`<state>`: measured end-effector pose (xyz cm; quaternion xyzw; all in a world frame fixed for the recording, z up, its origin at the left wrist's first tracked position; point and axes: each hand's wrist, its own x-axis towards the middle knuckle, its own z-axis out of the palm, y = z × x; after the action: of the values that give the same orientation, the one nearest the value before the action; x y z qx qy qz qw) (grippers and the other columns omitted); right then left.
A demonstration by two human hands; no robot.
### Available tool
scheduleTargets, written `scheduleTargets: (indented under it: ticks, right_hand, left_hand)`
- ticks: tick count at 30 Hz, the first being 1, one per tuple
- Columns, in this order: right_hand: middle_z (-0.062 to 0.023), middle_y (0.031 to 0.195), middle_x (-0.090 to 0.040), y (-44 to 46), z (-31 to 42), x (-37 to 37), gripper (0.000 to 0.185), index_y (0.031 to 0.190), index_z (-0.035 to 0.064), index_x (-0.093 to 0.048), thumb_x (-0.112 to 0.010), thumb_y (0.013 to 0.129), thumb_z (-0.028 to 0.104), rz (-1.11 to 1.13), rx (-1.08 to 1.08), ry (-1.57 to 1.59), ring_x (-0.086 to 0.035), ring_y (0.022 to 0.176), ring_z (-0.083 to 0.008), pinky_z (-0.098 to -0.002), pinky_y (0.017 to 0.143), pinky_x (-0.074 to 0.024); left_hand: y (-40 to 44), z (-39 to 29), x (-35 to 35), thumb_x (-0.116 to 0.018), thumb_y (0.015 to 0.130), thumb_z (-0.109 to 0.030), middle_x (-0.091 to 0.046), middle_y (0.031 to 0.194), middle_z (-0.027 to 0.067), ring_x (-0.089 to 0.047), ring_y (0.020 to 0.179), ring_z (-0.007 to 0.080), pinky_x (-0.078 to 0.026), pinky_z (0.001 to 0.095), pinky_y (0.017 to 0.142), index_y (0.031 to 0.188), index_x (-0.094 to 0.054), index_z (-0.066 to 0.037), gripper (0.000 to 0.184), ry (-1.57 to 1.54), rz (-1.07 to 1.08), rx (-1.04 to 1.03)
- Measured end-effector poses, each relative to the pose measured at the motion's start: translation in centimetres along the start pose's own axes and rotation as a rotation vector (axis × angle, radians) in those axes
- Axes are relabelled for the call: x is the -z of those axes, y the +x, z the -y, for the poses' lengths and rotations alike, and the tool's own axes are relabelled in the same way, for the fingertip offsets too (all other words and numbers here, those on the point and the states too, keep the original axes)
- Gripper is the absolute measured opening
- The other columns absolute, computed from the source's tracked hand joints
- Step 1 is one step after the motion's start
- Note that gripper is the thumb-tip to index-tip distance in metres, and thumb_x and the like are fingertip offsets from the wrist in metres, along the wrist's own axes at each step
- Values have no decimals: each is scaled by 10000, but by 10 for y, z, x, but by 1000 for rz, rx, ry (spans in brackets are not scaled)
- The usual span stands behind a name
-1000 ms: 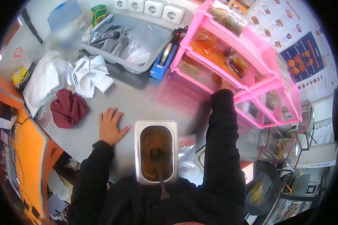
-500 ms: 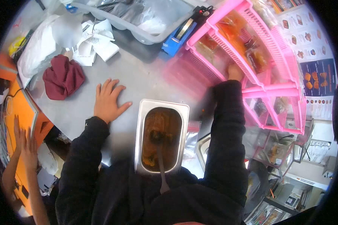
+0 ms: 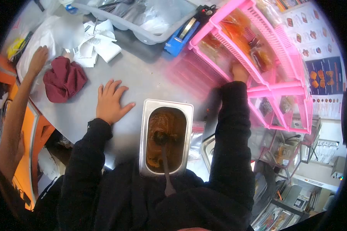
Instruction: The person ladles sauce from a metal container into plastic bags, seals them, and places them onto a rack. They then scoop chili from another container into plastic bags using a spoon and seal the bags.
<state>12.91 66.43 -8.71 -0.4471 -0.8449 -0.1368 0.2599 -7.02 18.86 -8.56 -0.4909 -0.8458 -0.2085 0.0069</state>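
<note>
My left hand point(image 3: 111, 101) lies flat on the steel table with its fingers spread, holding nothing. To its right, close in front of my body, stands a metal food pan point(image 3: 190, 127) of brown sauce. A ladle point(image 3: 165, 165) rests in the sauce, its handle leaning over the near rim toward me. My right hand point(image 3: 240, 72) reaches into a tier of the pink plastic rack point(image 3: 243, 54); its fingers are hidden behind the rack's edge. Around it in the rack are bags of orange and red sauce point(image 3: 260, 57).
A co-worker's hand point(image 3: 39, 57) touches a white plastic bag point(image 3: 46, 32) at the left. Nearby lie a maroon cloth point(image 3: 64, 80) and paper receipts point(image 3: 100, 44). A grey bin point(image 3: 158, 38) and a blue tape dispenser point(image 3: 183, 36) stand at the back.
The co-worker's arm has moved forward from the orange counter to the white bag. My hands stay almost in place; the view has shifted slightly.
</note>
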Motion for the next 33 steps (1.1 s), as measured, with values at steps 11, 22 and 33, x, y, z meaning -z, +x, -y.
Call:
scheduleTargets:
  ticks: [11,22,33]
  right_hand:
    - [-264,1089,-471,-123,75,116,483,1100,17,-522,-631,704,270,30,-324,323,-438,1027,-400,-446,913,-333]
    - [-211,1153,-435,-282,90,261,534,1126,47,-501,-642,701,337,372,-112,412,-369,1098,-376,-435,932,-318]
    - [-163,1216,-403,-321,41,283,871,1277,190,-371,-703,544,523,753,-383,147,-374,1131,-369,-547,888,-291]
  left_hand:
    - [-10,-9,2,-640,665,-363,-431,1192,117,-319,1188,319,-186,522,972,1033,-512,-124,457,16,-22,-23]
    - [-58,6,-7,-586,798,-232,-555,966,59,-488,950,229,-363,326,826,977,-543,-19,282,-775,-186,179]
    - [-95,-81,39,-367,892,-445,-545,1016,57,-467,1006,171,-357,376,831,1028,-531,-40,458,-1554,227,414]
